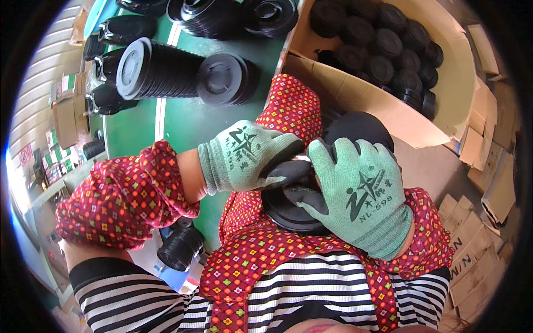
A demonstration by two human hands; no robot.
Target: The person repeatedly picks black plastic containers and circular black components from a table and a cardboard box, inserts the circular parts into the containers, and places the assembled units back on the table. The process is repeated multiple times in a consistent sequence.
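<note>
I wear green knit gloves with black palms and fingertips, and both hands meet over my lap. My left hand [252, 157] comes in from the left, its fingers curled in at a black round plastic part [294, 213]. Over that part's right side lies my right hand [355, 191], its thumb and fingers bent onto it. The part has a wide rim low against my apron; the hands hide its middle. A small pale bit shows between the fingertips, too small to name. Just beyond the right hand is a smooth black rounded piece [358, 130]; I cannot tell whether it joins the held part.
Stacks of black round plastic parts [161, 69] lie on the green table [189, 119] at the left. A large cardboard box [355, 91] of black round pieces [388, 41] stands at the far right. Flattened cartons [472, 244] line the right; another black stack [181, 247] sits lower left.
</note>
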